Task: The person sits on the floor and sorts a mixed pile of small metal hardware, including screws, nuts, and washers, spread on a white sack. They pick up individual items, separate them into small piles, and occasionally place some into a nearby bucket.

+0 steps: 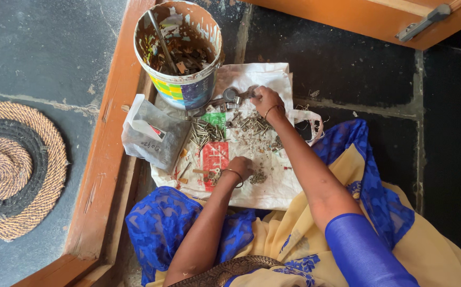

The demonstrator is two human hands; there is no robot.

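Two hands — left hand (239,168), right hand (265,98) — one bucket (180,48), one bag (273,180).

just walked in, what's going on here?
A person sits on the floor at a white cloth bag spread flat and strewn with screws, nails and small metal bits. The right hand reaches to the far edge, fingers on a metal fitting beside a paint-stained bucket of hardware. The left hand rests on the small pieces near the bag's near side. A grey plastic pouch lies to the left.
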